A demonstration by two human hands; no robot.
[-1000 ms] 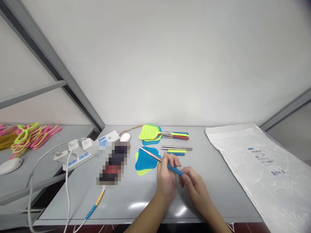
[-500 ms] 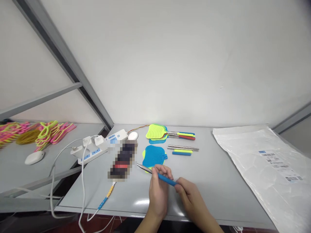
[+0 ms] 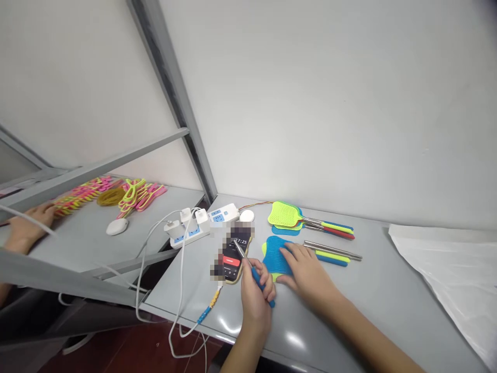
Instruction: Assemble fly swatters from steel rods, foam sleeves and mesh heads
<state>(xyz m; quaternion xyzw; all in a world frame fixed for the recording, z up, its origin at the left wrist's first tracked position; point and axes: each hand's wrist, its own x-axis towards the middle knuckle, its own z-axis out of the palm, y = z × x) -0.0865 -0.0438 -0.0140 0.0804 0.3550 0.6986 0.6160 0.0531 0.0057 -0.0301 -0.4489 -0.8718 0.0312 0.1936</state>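
Note:
My left hand (image 3: pixel 254 290) is closed round the blue grip of a metal rod (image 3: pixel 257 277), a fly swatter handle. Its silver end points up and left, over the phone (image 3: pixel 233 259). Resting on the right part of a blue mesh fly swatter head (image 3: pixel 276 255) is my right hand (image 3: pixel 305 269), its thumb and fingers apart. Yellow-green edges show from beneath that blue head. Just behind the right hand lie bare metal rods (image 3: pixel 334 250), a yellow-green grip tube (image 3: pixel 334 256) and a blue grip tube (image 3: pixel 337 262).
Assembled fly swatters (image 3: pixel 285 215) lie stacked near the wall. Left are power strips (image 3: pixel 194 235) with chargers and white cables, and a white round device (image 3: pixel 247 216). A white plastic bag (image 3: pixel 438 264) covers the right side. Another person's hand (image 3: pixel 34 223) is by pink-yellow cords (image 3: pixel 85 197) far left.
My right hand has left the rod's grip and moved onto the blue swatter head. My left hand keeps the rod. The view has turned left, and another person's hand has come into sight.

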